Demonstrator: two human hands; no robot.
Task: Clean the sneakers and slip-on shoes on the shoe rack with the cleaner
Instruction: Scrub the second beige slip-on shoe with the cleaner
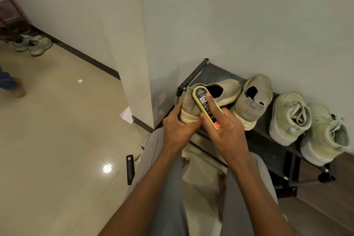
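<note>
A beige slip-on shoe [228, 90] lies on its side at the left end of the black shoe rack [272, 147]. My left hand [177, 126] grips its heel and sole. My right hand [228, 130] holds a yellow-edged black cleaner [203, 101] against the shoe's heel, with the index finger stretched along its top. A second slip-on shoe [252, 101] stands just to the right, toe toward the wall. Two pale green lace-up sneakers [289, 119] [325, 136] sit at the rack's right end.
A white pillar [130, 44] stands left of the rack. A black bar-shaped object [129, 169] and a small brass piece [137, 157] lie on the tiled floor by my left knee. Paper scraps [126, 115] lie near the pillar. Another pair of sneakers [32, 44] sits far left.
</note>
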